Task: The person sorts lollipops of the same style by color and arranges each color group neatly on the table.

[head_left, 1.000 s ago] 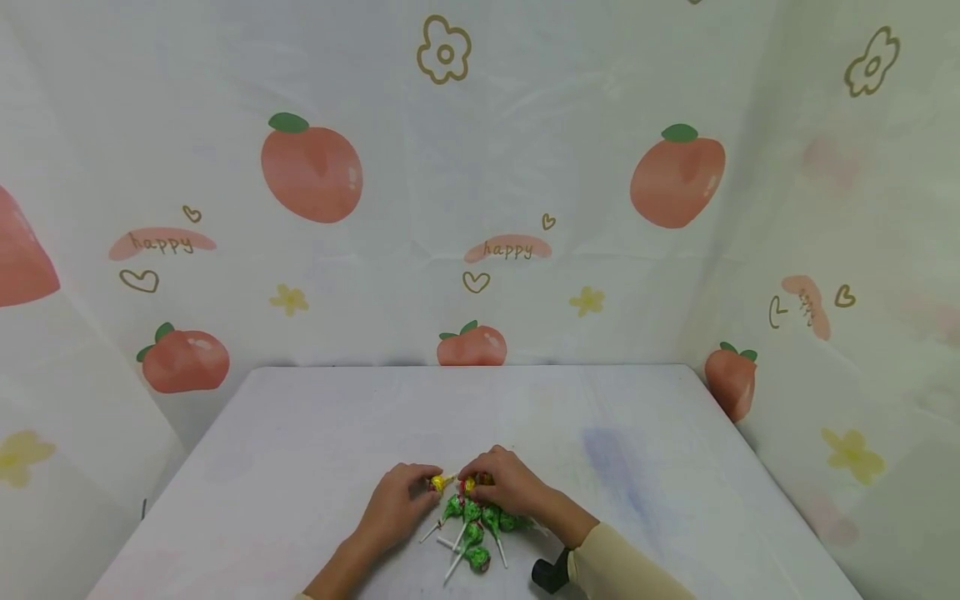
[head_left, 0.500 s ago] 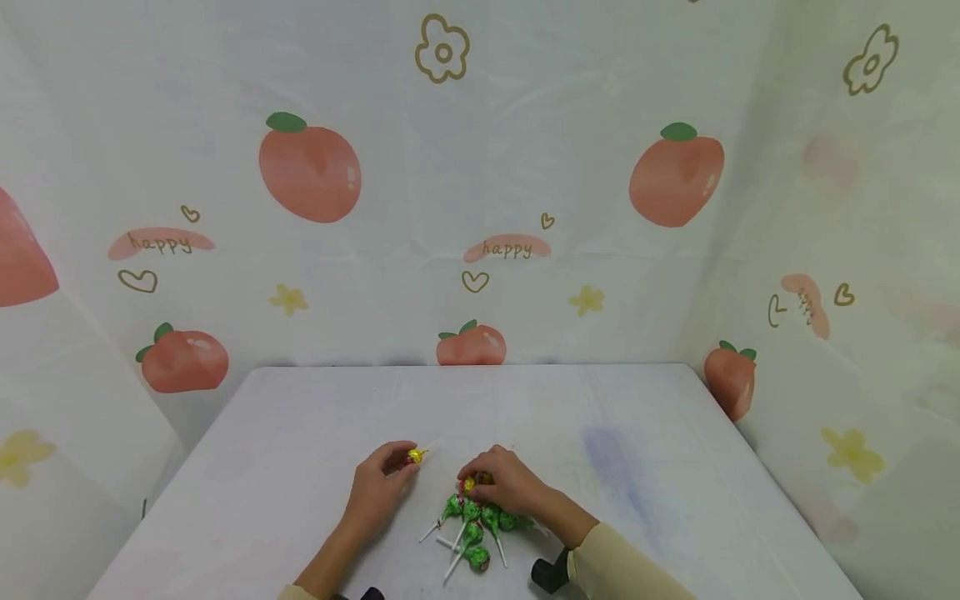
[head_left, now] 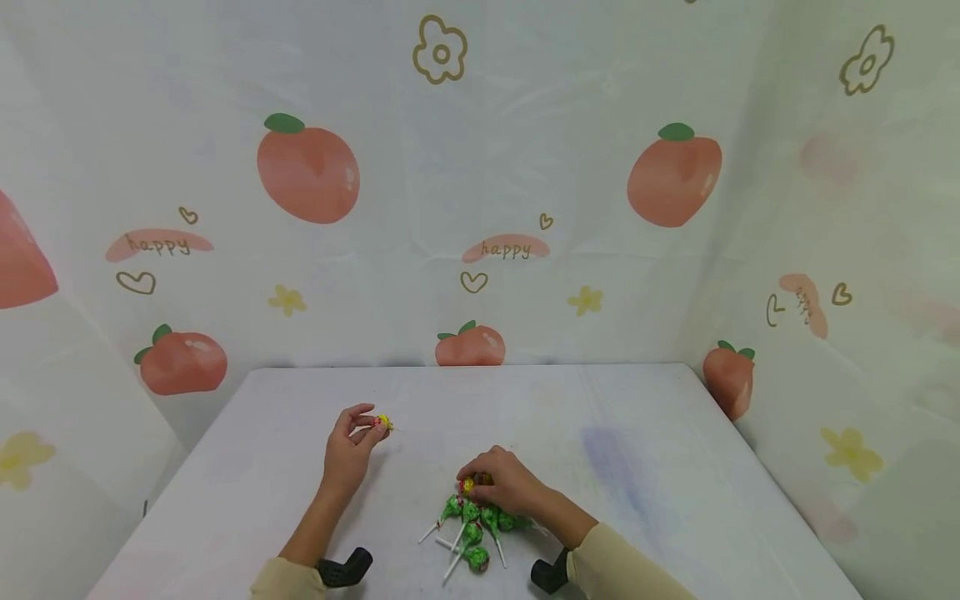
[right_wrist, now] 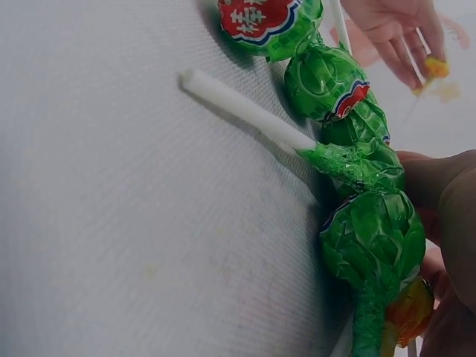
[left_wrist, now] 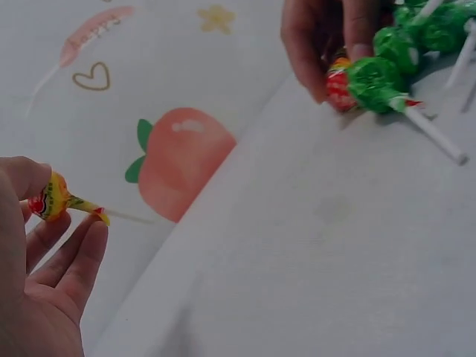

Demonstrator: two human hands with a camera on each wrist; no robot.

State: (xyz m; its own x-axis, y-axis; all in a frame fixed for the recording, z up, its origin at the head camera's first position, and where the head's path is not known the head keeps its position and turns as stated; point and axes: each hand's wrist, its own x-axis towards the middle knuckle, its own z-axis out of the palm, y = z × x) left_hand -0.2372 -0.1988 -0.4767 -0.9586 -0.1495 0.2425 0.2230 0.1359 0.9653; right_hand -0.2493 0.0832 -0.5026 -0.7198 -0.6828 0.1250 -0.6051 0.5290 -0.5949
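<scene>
My left hand (head_left: 348, 450) pinches a yellow-and-red wrapped lollipop (left_wrist: 50, 197) by its head, raised over the left part of the table. In the left wrist view its thin stick points right, the other fingers lying under the wrapper's twist. My right hand (head_left: 508, 483) rests at the back of a pile of lollipops, its thumb and fingers curled round a yellow-and-red lollipop (head_left: 467, 484). Several green-wrapped lollipops (head_left: 472, 533) with white sticks lie just in front of that hand. An orange wrapper (right_wrist: 411, 309) shows beside the right fingers, partly hidden by a green lollipop.
The white table (head_left: 615, 533) ends at a back edge against a white curtain (head_left: 405, 183) printed with fruit and flowers. A black wrist device (head_left: 346, 568) sits by the left sleeve, another black device (head_left: 551, 572) by the right.
My left hand has carried its yellow lollipop away from the pile, to the left and toward the back of the table. The right hand and the green lollipops have stayed in place.
</scene>
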